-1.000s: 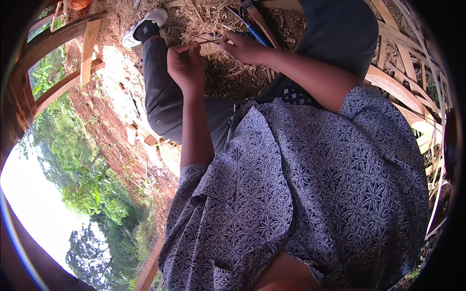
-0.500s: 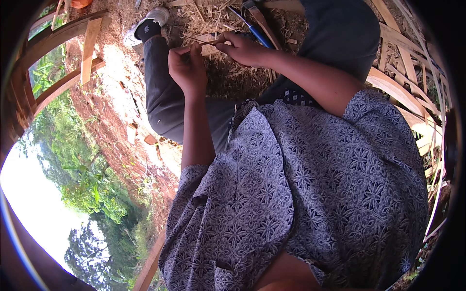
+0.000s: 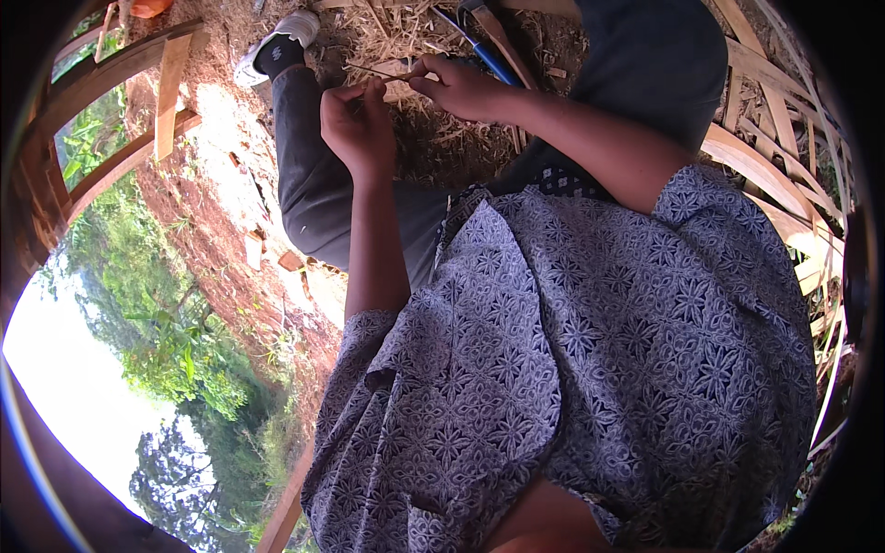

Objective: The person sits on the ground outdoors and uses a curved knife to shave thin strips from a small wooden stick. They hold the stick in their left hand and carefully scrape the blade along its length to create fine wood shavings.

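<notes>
Our left hand (image 3: 358,129) pinches a thin strip (image 3: 371,71), and our right hand (image 3: 461,90) grips it just beside; whether the right hides anything else, we cannot tell. The strip is held above the shavings-strewn ground (image 3: 406,28), left of the blue tool (image 3: 496,63). We judge this step as fingertip work along it; the next move calls for a steady two-handed pinch.

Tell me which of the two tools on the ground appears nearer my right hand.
The blue-handled tool. In this view it lies between your right hand and the other one, the brown-handled tool.
</notes>
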Demonstrator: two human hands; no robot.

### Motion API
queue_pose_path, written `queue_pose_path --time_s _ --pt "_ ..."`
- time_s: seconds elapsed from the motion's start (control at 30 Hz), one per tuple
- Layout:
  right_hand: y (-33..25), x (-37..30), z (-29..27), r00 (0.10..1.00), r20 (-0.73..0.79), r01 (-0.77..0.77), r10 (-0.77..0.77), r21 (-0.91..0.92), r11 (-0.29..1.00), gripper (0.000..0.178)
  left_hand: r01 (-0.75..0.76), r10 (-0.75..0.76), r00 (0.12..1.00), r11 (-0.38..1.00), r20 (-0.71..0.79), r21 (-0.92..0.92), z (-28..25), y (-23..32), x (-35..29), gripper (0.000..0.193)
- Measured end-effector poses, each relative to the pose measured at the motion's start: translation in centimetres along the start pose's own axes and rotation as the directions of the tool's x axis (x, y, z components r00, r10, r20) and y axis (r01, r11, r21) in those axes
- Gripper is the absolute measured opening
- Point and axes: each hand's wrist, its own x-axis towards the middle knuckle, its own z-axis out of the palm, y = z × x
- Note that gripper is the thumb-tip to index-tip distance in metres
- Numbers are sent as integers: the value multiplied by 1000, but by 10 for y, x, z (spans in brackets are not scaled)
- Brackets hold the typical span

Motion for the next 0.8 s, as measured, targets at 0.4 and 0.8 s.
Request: queue_pose_path --time_s 0.4,0.8 --pt "-46 -5 -11 969 151 -196 196 -9 980 29 70 -65 997 986 36 -154 -6 4 5 16" --pt "-41 -21 -15 951 204 -252 234 62 966 25 142 -103 985 944 142 -298 -25 16 -19 10"
